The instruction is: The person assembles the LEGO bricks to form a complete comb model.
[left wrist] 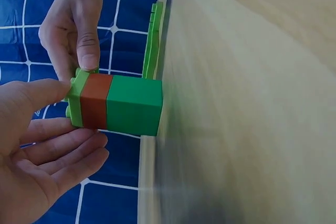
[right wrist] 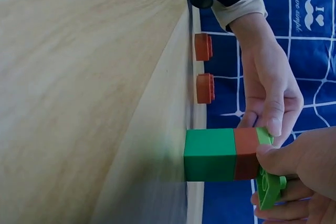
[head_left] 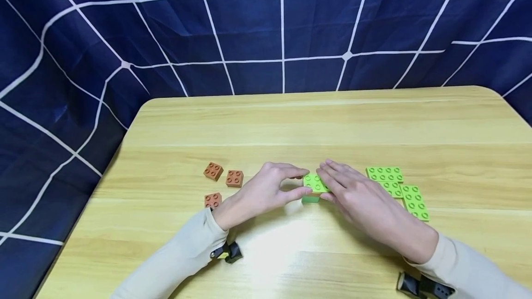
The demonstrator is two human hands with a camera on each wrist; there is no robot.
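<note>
A small stack of toy building bricks stands upright on the table, near the middle in the head view. Its base is a dark green block [left wrist: 134,106], above that sits a brown brick [left wrist: 95,100], and a thin light green brick [head_left: 312,182] lies on top, overhanging the stack to the right. My left hand [head_left: 270,186] pinches the left end of the light green brick between thumb and fingers. From the other side my right hand [head_left: 361,193] grips the same brick, its fingers over the studs and thumb at the near side; they hide its right end in the head view.
Three loose brown bricks, one of them a square four-stud brick [head_left: 234,178], lie left of the stack beside my left forearm. Several light green bricks [head_left: 415,203] lie close together to the right, behind my right wrist. A dark blue cloth [head_left: 249,22] hangs behind the table [head_left: 291,123].
</note>
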